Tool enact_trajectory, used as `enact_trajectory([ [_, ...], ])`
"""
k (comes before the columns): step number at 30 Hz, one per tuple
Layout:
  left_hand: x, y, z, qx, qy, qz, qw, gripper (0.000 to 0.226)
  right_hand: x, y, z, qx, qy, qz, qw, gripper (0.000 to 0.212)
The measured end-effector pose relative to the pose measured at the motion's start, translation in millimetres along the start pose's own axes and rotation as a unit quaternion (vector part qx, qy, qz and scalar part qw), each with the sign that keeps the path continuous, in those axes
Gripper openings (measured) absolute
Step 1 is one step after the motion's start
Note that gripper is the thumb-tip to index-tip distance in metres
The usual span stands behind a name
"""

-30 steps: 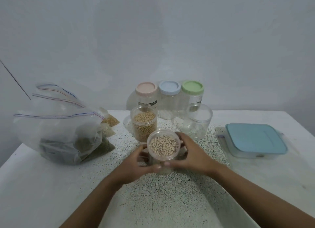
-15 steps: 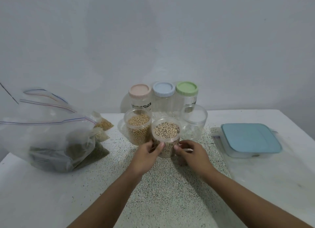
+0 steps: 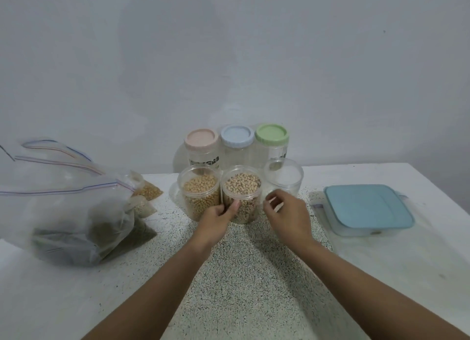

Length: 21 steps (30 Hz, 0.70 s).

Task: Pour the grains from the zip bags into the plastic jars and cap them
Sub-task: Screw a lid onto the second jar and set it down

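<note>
Only one view here, the head camera looking down at the tabletop (image 3: 50,301), so here's what we've got. Dead centre, the bean jar (image 3: 241,194) stands upright and open-topped on the speckled mat (image 3: 254,276), filled close to the rim with pale beans with dark spots. It's touching or very nearly touching the soybean jar (image 3: 199,194) on its left, which is also open-topped and mostly full. The left grip (image 3: 216,216) is on the bean jar: thumb laid up against the front wall, the other fingers curled in at its left side, down in the gap between the two jars. The right grip (image 3: 287,212) sits just right of the bean jar with a sliver of space between them, fingers loosely curled and apart, and we don't see anything in it. Behind that hand there's an empty clear jar (image 3: 283,177), also uncapped. Along the wall in the back row we have three capped jars side by side: pink lid (image 3: 201,138), blue lid (image 3: 237,135), green lid (image 3: 272,133). Over at the left of the frame a big zip bag (image 3: 71,207) slumps on the tabletop with dark greenish stuff in it, and a couple of small grain bags (image 3: 147,191) poke out beside it. Far right, well apart from the jars, is a flat container with a blue lid (image 3: 366,207).
</note>
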<state>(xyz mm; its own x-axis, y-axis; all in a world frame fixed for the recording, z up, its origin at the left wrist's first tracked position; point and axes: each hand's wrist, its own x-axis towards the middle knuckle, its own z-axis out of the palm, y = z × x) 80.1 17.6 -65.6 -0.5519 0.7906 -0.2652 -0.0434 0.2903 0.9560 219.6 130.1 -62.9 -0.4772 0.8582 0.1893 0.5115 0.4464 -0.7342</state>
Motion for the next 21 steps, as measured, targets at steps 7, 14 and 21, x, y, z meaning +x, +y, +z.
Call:
enact_trajectory([
  [7,-5,6,-18,0.066,0.0,0.004,0.998,0.027,40,11,-30,-0.193,0.102,-0.19,0.957,0.036],
  [14,-19,13,-16,0.07,0.006,0.099,0.993,0.021,32,34,-30,-0.209,0.006,-0.135,0.968,0.054],
  [21,-25,2,-9,0.077,-0.031,0.139,0.987,0.02,-1,22,-31,-0.154,0.014,-0.117,0.981,0.067],
])
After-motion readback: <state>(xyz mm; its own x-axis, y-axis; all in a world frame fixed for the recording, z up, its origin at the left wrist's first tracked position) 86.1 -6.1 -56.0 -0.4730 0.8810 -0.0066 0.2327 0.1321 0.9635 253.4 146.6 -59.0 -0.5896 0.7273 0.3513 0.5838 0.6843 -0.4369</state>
